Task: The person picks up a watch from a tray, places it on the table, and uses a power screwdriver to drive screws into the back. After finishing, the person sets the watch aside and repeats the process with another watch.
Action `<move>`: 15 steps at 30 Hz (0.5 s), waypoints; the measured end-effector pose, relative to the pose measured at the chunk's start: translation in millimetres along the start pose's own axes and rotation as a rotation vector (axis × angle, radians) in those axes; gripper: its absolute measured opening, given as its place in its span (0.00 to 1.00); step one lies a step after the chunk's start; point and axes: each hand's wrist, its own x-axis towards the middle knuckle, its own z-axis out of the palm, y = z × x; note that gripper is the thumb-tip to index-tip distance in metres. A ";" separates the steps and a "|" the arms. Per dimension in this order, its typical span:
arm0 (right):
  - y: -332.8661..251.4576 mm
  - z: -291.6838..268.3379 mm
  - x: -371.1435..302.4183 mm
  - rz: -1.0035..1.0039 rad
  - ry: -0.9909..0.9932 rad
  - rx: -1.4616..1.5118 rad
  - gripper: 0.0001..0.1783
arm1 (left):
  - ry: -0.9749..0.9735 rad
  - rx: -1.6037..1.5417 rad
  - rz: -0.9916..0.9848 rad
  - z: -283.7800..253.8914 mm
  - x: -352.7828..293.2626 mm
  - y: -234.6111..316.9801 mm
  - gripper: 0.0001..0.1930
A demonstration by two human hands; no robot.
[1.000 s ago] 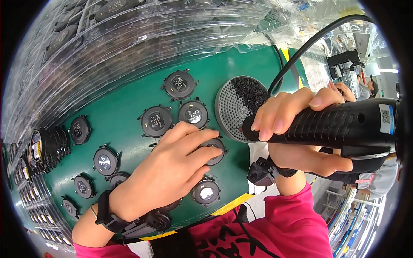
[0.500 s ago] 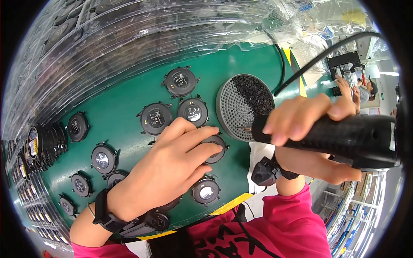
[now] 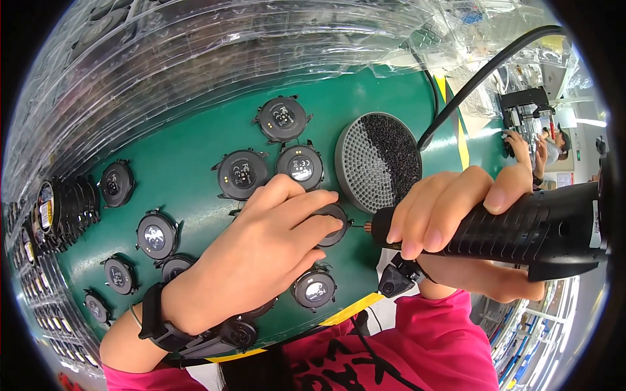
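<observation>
My left hand (image 3: 244, 251) lies over a round black watch case (image 3: 334, 228), its fingertips holding it down on the green table and covering most of it. My right hand (image 3: 456, 208) is closed around a black electric screwdriver (image 3: 521, 225). The screwdriver's thin bit points left and reaches the right edge of that case; whether it carries a screw is too small to tell. Just beyond the bit is a round grey screw tray (image 3: 355, 159), dimpled on one side, with tiny dark screws heaped on the other.
Several more watch cases, such as this one (image 3: 242, 173), lie face down around my left hand. A stack of black cases (image 3: 65, 208) stands at the left. Clear plastic trays (image 3: 215, 65) pile up at the back. A thick cable (image 3: 469, 88) arches at the right; another person's hands (image 3: 520, 146) show beyond.
The screwdriver has come away from the screw tray, down and toward the watch case under my left hand. My left hand keeps its hold on the case.
</observation>
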 end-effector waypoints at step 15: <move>16.5 1.8 -5.6 -0.203 0.002 0.225 0.36 | 0.046 -0.035 -0.029 2.7 -1.6 3.0 0.10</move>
